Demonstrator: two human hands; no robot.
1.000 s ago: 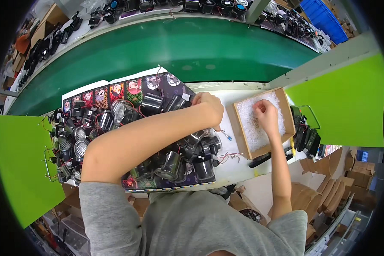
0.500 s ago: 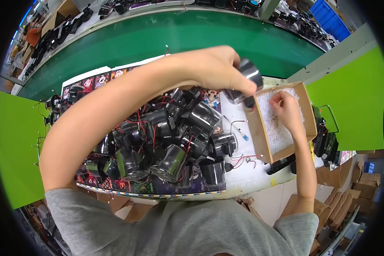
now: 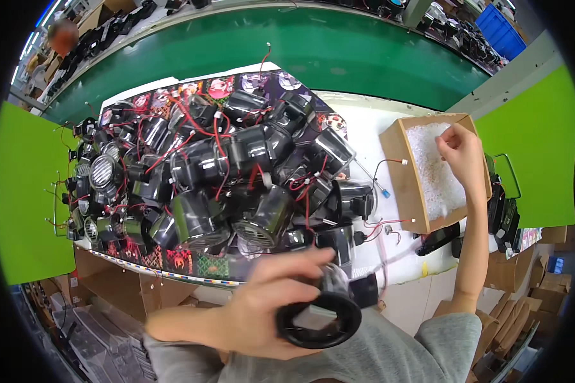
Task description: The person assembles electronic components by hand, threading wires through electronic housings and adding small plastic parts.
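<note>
Close to my body, my left hand point(image 3: 259, 313) is wrapped round a cylindrical housing point(image 3: 351, 325) with a black ring-shaped end and a clear part. Its ring end faces up, and a black block with trailing wires sits at its side; motion blurs the wires. My right hand point(image 3: 463, 156) hovers over an open cardboard box point(image 3: 399, 179) at the right, filled with small clear-white pieces point(image 3: 431, 182). Its thumb and fingertips are pinched together; whether something small is between them is hidden. A heap of similar black housings point(image 3: 198, 217) with red and black wires covers the table's left and middle.
A thin screwdriver-like rod with a blue end point(image 3: 383, 191) lies between heap and box. Loose wired connectors point(image 3: 390, 223) rest in front of it. Bright green panels point(image 3: 524, 140) stand at both sides. Behind the table runs a green belt point(image 3: 338, 57). Cardboard boxes lie on the floor.
My left hand has swung from beside the box, over the heap, down toward my body with the housing, whose ring end now faces up. My right hand stays pinched above the box.
</note>
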